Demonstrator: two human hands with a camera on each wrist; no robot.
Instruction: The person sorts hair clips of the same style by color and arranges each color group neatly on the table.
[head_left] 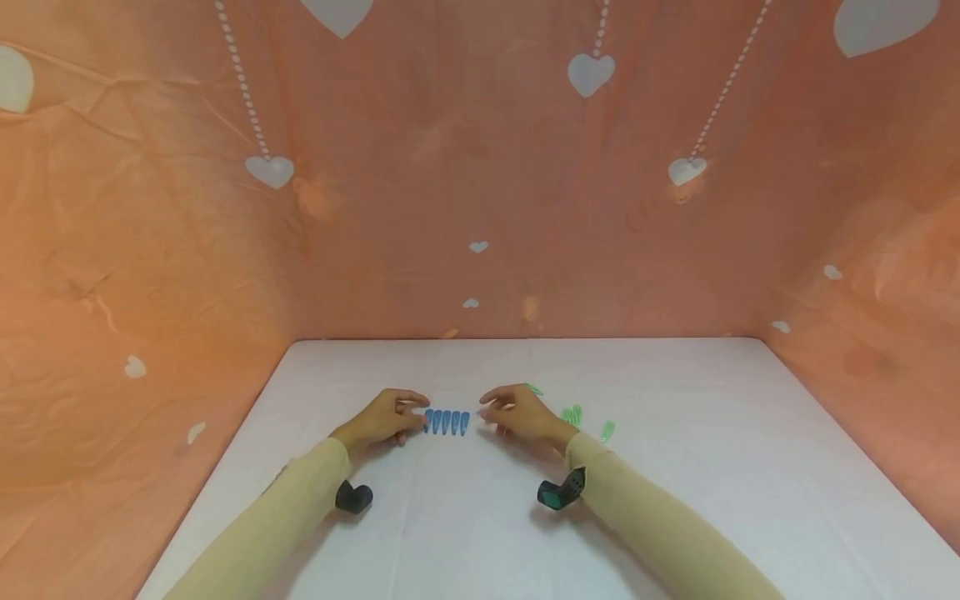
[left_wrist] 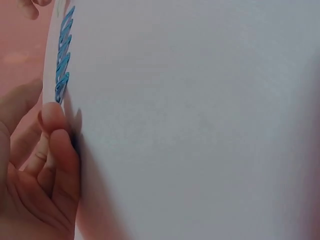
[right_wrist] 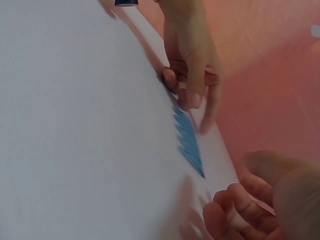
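Observation:
Several blue snap hair clips [head_left: 446, 422] lie side by side in a short row on the white table. At the row's left end is my left hand [head_left: 386, 415], its thumb close against the outermost clip and its index finger stretched out above. Whether the thumb touches that clip I cannot tell. Just off the right end hovers my right hand [head_left: 521, 412], fingers loosely bent, with nothing visible between them. The left wrist view shows the blue clips [left_wrist: 63, 55] running away from the left fingertips; in the right wrist view the clips [right_wrist: 187, 142] lie between both hands.
Green snap hair clips lie scattered beyond and right of my right hand: a pair [head_left: 572, 415], a single one [head_left: 607, 431] and one partly hidden [head_left: 534, 389]. A peach cloth [head_left: 480, 192] with white hearts hangs around the white table [head_left: 450, 533].

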